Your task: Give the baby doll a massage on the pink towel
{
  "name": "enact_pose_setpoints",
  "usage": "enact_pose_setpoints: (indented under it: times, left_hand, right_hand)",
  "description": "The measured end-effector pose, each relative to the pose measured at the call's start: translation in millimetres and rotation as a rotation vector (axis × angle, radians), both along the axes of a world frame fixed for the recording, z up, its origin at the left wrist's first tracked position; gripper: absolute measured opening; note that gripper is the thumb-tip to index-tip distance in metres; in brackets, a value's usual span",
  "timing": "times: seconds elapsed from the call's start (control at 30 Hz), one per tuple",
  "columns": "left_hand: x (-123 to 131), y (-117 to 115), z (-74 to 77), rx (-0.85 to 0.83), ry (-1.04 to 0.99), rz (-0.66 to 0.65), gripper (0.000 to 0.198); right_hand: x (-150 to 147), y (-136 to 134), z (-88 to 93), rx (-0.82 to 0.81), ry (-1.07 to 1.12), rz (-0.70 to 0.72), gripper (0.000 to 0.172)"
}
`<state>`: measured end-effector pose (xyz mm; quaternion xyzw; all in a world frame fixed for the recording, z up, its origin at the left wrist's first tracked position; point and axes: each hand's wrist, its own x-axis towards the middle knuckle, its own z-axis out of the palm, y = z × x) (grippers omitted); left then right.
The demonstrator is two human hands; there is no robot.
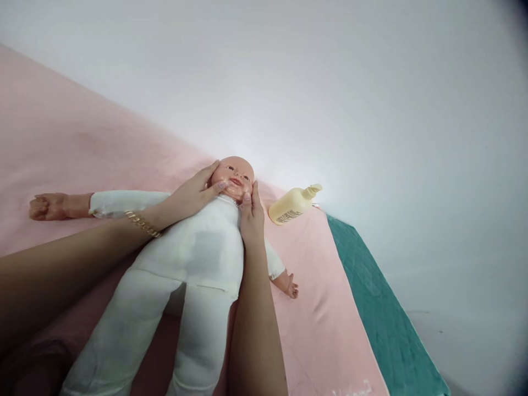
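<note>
"Okay, far left?"

"Fist [47, 207] of the doll [206, 236], its arm stretched out on the pink sheet [325, 308]. Then my gold bracelet [142, 224]."

"Left grip?"

"My left hand [193, 193]: spread, fingers along the side of the head [237, 166], thumb by the chin."

"Doll itself?"

"Mid-view, face up on the sheet, white body between my forearms, head between my hands."

"Right grip?"

"My right hand [253, 217]: fingers straight, laid against the other cheek. Next, the doll's other hand [286, 284], pale yellow pump bottle [292, 207] on the sheet, apart from me. Last, green cloth [379, 297]."
</note>
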<state>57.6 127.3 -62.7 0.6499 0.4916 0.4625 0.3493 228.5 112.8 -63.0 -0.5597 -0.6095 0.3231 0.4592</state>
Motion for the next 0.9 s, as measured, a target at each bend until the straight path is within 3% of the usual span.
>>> enact_pose_setpoints:
  times: [0.3,0.9]
  left_hand:
    - [0,2,-4.7,-0.021,-0.077,0.007,0.088]
    - [0,0,3.6,-0.033,0.04,0.017,0.078]
  right_hand:
    - [-10,-5,6.6,-0.029,0.082,-0.031,0.086]
    - [5,7,-9.8,0.035,0.015,0.016,0.071]
